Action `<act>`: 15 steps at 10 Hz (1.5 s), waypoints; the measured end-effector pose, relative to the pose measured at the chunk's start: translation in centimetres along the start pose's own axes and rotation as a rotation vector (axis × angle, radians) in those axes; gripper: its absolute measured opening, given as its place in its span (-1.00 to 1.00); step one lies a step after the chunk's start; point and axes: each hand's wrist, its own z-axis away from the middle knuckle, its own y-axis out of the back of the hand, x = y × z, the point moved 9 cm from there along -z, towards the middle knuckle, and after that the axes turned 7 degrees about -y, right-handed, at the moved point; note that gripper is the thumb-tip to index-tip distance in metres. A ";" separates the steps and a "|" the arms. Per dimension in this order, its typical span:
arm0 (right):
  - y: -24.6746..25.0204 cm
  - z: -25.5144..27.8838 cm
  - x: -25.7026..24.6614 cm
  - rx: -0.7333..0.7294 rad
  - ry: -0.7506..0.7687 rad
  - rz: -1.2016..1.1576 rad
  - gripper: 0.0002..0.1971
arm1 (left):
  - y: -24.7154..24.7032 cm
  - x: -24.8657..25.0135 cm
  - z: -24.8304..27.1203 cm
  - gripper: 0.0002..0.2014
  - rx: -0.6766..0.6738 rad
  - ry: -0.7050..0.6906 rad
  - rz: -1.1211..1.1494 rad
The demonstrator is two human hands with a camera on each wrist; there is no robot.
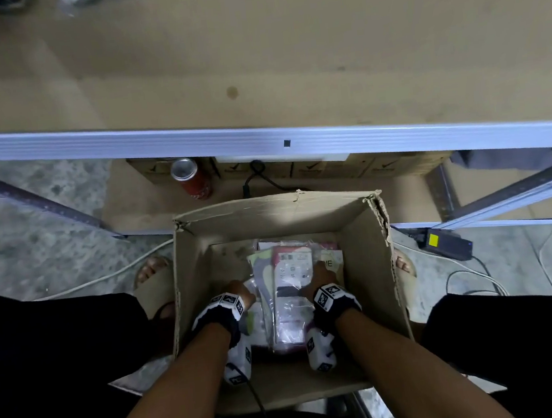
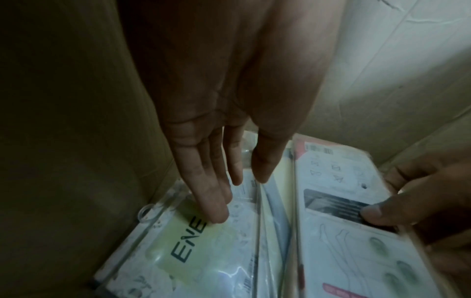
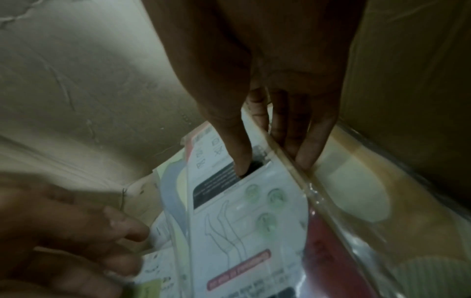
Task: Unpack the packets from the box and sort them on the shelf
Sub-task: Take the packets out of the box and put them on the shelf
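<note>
An open cardboard box [image 1: 275,215] stands on the floor between my feet, below the brown shelf board [image 1: 252,58]. Several flat plastic-wrapped packets lie in it. My right hand [image 1: 321,277] [image 3: 274,165] pinches the white-and-pink packet [image 1: 290,275] [image 3: 242,221] at its right edge, thumb on its printed face and fingers behind. My left hand [image 1: 239,292] [image 2: 229,191] reaches down with straight fingers, whose tips touch the yellow-green packet marked "ENE" [image 2: 178,252] by the box's left wall. Another yellowish packet [image 3: 356,191] lies under the right hand.
The shelf's white metal front rail [image 1: 260,139] runs across above the box. Beneath it stand a red can [image 1: 193,180] and low cardboard cartons [image 1: 331,169]. A black power adapter [image 1: 445,242] and cables lie on the floor at right. My sandalled foot [image 1: 154,279] touches the box.
</note>
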 end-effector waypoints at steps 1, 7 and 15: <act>-0.1 -0.2 -1.0 0.000 0.047 0.085 -0.43 | -0.3 0.0 -0.1 -0.61 -0.019 0.005 0.047; -2.4 -0.2 -1.8 -0.074 0.054 0.000 -0.50 | -3.0 1.1 0.9 -0.89 -0.184 0.029 0.599; 3.8 0.8 2.8 -0.042 -0.138 -0.304 -0.56 | -1.6 2.0 0.2 -0.89 -0.030 -0.058 0.514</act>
